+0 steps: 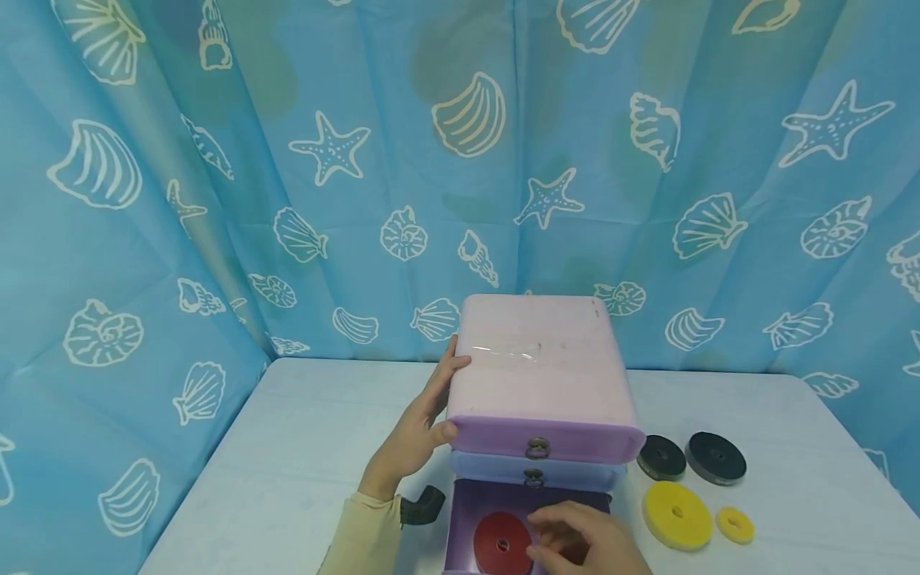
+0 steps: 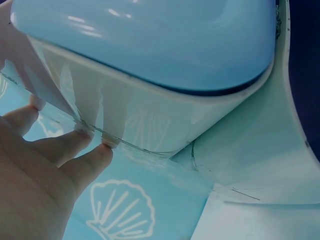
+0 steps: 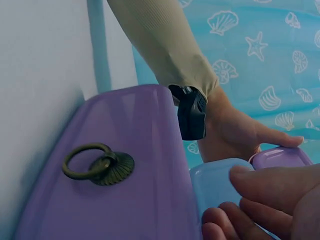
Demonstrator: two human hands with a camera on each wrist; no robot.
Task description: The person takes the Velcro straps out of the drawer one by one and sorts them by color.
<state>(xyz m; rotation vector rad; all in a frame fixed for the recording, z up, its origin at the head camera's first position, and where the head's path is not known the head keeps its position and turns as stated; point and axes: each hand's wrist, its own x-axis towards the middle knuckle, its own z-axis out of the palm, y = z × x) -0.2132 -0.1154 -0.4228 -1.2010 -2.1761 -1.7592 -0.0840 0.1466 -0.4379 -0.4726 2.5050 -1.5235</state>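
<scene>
A small drawer cabinet (image 1: 542, 375) with a pale pink top stands on the table. My left hand (image 1: 406, 443) steadies its left side, thumb near the front edge; in the left wrist view its fingertips (image 2: 107, 150) touch the side wall. The bottom purple drawer (image 1: 454, 527) is pulled out, with a flat red roll (image 1: 496, 539) lying inside, a small hole in its middle. Over the drawer's right part is my right hand (image 1: 592, 539), beside the red roll. Its fingers are loosely bent in the right wrist view, holding nothing visible. A ring pull (image 3: 90, 162) hangs on the drawer front.
Right of the cabinet lie two black rolls (image 1: 716, 458), a large yellow roll (image 1: 677, 515) and a small yellow roll (image 1: 735, 525). The blue drawer (image 1: 489, 467) and upper purple drawer (image 1: 496, 438) are closed. A shell-patterned blue curtain (image 1: 402, 184) hangs behind the white table (image 1: 316, 423).
</scene>
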